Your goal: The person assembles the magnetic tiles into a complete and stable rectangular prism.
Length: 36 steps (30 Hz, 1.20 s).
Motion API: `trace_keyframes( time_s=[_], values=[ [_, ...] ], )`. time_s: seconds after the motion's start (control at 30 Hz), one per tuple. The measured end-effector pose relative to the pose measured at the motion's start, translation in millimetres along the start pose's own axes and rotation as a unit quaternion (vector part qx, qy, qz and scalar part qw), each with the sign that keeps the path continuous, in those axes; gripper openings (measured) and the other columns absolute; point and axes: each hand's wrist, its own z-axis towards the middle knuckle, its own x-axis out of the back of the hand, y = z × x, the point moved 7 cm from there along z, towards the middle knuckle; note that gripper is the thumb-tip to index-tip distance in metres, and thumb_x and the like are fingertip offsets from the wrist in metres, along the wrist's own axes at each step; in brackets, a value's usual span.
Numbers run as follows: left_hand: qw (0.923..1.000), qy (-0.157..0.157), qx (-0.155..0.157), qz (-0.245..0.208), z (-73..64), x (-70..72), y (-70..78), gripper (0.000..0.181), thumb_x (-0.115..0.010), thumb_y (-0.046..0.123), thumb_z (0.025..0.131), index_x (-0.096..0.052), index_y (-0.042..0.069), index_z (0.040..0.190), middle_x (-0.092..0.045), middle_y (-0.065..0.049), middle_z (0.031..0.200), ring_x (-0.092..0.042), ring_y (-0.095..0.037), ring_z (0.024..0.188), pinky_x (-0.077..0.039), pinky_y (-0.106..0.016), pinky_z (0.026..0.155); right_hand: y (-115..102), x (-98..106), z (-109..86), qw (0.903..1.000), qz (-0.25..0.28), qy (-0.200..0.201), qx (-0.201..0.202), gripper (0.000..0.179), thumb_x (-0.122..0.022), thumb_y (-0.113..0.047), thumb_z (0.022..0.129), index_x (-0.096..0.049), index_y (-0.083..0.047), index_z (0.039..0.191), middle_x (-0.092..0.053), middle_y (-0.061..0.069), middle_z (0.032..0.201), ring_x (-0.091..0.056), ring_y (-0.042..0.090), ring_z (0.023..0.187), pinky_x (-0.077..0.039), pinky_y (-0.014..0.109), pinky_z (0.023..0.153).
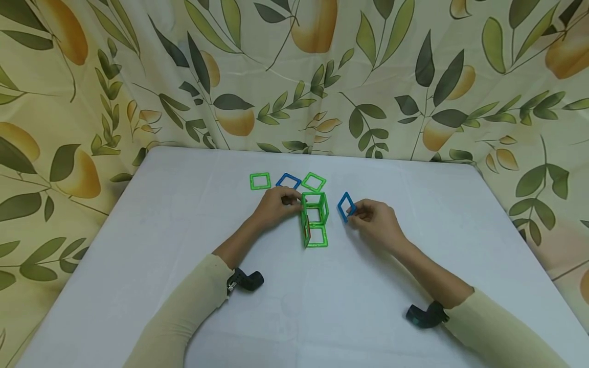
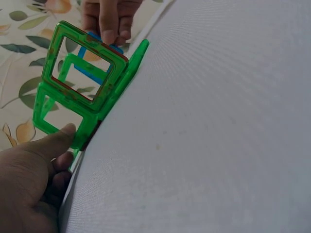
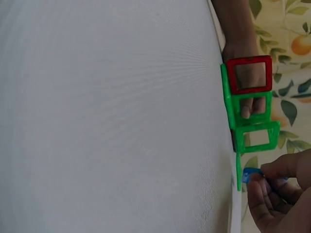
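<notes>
Several green square magnetic tiles with open centres form a small joined structure [image 1: 315,225] near the middle of the table, some upright and some flat. A red tile [image 3: 251,90] stands upright against its left side. My left hand [image 1: 278,203] grips the structure's back left, the thumb [image 2: 62,141] on a green tile [image 2: 92,107] and the other fingers curled behind. To the right of the structure and apart from it, my right hand [image 1: 376,221] pinches a blue square tile [image 1: 342,200] by its edge. That tile is tilted up on one corner.
Behind the structure lie a loose green tile [image 1: 252,182], a blue tile [image 1: 293,177] and another green tile [image 1: 318,176] in a row. A white cloth covers the table [image 1: 285,306]. A curtain [image 1: 294,76] with a leaf and fruit print hangs behind the far edge.
</notes>
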Motion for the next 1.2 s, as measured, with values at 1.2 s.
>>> trace_keyframes(
  time_s=[1.2],
  values=[
    [0.9999,-0.002,0.011,-0.013,-1.4,1.2,2.2,0.02,-0.081,0.012,0.094,-0.079,0.006,0.113,-0.071,-0.002,0.096,-0.065,-0.017,0.09,-0.053,-0.031,0.083,-23.6,-19.6,-34.8,0.9981,0.034,-0.045,0.025,0.011,-0.079,0.003,0.087,-0.075,0.001,0.098,-0.074,0.003,0.087,-0.066,0.018,0.074,-0.055,0.024,0.065]
  ],
)
